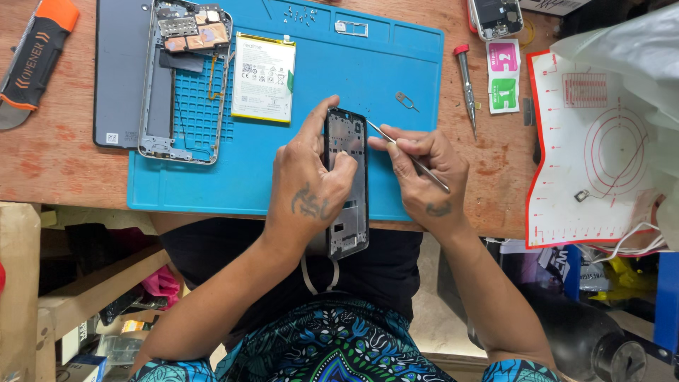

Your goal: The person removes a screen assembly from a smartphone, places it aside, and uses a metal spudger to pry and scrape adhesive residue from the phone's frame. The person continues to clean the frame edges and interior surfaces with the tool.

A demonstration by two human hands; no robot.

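My left hand (309, 180) grips a dark phone frame (346, 141), holding it upright over the near edge of the blue work mat (396, 64). My right hand (424, 170) pinches metal tweezers (414, 159), whose tips touch the frame's upper right edge. Part of the frame is hidden behind my left hand.
On the mat lie a white battery (263, 78), a grey mid-frame with boards (180, 85), several screws (300, 14), a SIM tray (351, 28) and an ejector pin (407, 101). A grey back cover (117, 71), pry tool (32, 60), screwdriver (467, 85), second phone (495, 18) and white mat (587, 148) surround it.
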